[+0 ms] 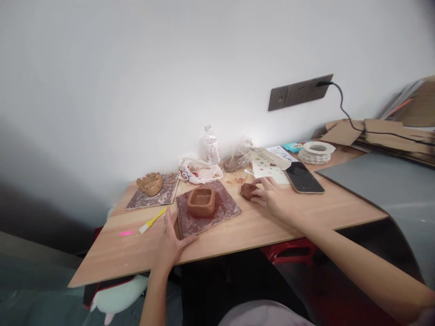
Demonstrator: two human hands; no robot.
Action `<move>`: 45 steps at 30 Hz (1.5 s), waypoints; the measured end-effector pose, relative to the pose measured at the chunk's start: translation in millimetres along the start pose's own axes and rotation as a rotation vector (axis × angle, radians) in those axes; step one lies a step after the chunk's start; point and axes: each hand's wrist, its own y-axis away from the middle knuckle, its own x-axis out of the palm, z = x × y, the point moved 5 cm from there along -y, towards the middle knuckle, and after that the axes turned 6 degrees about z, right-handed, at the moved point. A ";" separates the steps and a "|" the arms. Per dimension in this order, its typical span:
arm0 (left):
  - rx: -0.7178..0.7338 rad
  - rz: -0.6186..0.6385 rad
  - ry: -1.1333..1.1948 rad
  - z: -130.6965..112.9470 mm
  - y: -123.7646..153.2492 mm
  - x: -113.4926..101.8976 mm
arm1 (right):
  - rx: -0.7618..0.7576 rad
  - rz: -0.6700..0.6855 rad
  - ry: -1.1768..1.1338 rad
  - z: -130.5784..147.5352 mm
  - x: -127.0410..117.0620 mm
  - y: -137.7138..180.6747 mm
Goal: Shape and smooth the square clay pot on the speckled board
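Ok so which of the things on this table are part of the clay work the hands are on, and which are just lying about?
In hand:
left hand on the tile
square clay pot on that tile
right hand on the clay lump

Lying about:
smartphone
water bottle
yellow-handled brush
crown-shaped clay bowl
white ring-shaped piece
plastic bags

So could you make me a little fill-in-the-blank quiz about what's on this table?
1. The right hand rests on a lump of ____.
2. The left hand touches the edge of the ____ under the square clay bowl.
3. The yellow-handled ____ lies left of that bowl.
4. The dark phone lies ____ up.

Answers: clay; tile; brush; screen
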 end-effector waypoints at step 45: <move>0.014 -0.016 -0.004 1.8 1.3 0.4 | 0.611 0.270 -1.932 76.0 19.8 -23.4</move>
